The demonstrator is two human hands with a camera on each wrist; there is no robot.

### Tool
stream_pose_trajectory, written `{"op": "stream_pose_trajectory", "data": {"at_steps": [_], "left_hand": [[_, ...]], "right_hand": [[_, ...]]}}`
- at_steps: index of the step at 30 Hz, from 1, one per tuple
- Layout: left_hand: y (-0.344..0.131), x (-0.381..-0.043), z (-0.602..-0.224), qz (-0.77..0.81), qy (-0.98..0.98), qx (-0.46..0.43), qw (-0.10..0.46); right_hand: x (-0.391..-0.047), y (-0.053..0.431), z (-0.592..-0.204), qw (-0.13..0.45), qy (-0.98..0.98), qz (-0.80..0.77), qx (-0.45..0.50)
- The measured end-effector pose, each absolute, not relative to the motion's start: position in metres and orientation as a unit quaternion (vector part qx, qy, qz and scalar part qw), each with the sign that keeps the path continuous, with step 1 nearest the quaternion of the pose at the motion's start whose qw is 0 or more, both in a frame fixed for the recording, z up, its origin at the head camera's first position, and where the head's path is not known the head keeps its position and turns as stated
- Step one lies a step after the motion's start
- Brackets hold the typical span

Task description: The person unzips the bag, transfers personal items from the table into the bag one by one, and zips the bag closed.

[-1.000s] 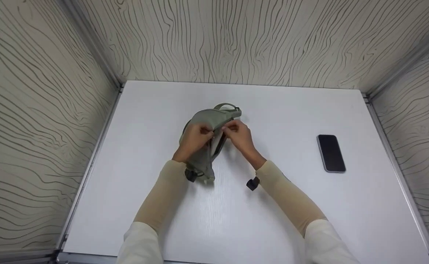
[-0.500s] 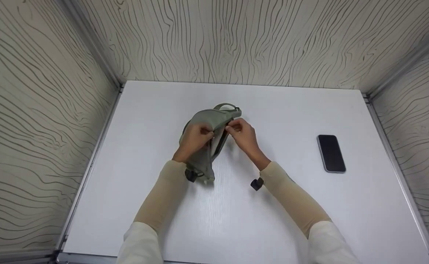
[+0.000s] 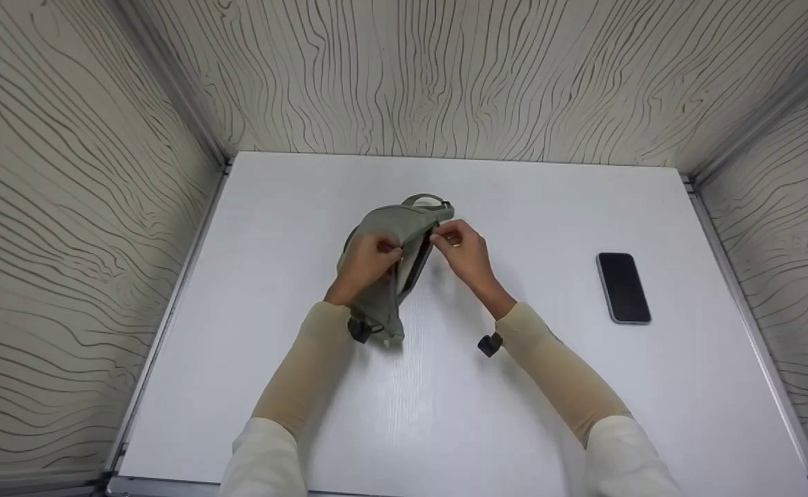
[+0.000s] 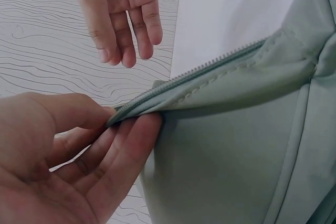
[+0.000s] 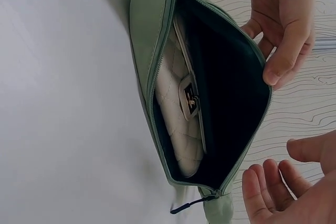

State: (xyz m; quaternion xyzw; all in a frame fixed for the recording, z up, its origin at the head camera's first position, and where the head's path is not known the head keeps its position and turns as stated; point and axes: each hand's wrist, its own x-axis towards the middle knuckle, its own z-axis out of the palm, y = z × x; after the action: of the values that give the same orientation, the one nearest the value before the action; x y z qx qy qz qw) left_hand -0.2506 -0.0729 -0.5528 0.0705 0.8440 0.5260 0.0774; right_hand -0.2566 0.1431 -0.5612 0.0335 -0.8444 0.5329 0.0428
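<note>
A sage-green waist bag [image 3: 391, 222] rests on the white table with its zip undone. My left hand [image 3: 366, 264] pinches the zipped edge [image 4: 197, 74] of the opening between thumb and fingers, drawing that side outward. Inside the dark lining lies a cream quilted purse [image 5: 176, 111] with a gold-and-black clasp [image 5: 190, 99]. A dark zip pull [image 5: 186, 205] hangs at one end of the opening. Beside the mouth of the bag is my right hand [image 3: 467, 255], its fingers loosely bent and holding nothing; both wrist views show a gap between it and the fabric.
To the right on the table [image 3: 542, 207] lies a smartphone [image 3: 624, 288], screen dark. Wood-patterned panels [image 3: 404, 83] enclose the table at the back and sides. The bag's strap loop [image 3: 426, 200] sticks out at its far end.
My right hand has shifted right and slightly away from me, along and off the bag's opening. The left hand keeps its pinch in the same spot.
</note>
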Motion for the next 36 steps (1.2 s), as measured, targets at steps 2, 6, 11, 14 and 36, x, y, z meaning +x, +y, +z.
{"op": "stream_pose_trajectory", "data": {"at_steps": [2,6,11,14,36], "left_hand": [[-0.073,-0.25,-0.553,0.524,0.845,0.073,0.075],[-0.073,-0.25,-0.553,0.521,0.848,0.078,0.065],[-0.073,-0.25,-0.553,0.526,0.844,0.079,0.065],[-0.073,-0.25,-0.552,0.526,0.844,0.081,0.065],[-0.072,-0.249,-0.552,0.54,0.836,0.067,0.079]], "right_hand": [[-0.257,0.145,-0.561,0.042,-0.845,0.531,0.032],[-0.257,0.147,-0.56,0.042,-0.847,0.53,0.029],[-0.257,0.151,-0.558,0.041,-0.849,0.527,0.027],[-0.257,0.154,-0.557,0.041,-0.85,0.525,0.022],[-0.262,0.176,-0.552,0.055,-0.853,0.519,-0.002]]}}
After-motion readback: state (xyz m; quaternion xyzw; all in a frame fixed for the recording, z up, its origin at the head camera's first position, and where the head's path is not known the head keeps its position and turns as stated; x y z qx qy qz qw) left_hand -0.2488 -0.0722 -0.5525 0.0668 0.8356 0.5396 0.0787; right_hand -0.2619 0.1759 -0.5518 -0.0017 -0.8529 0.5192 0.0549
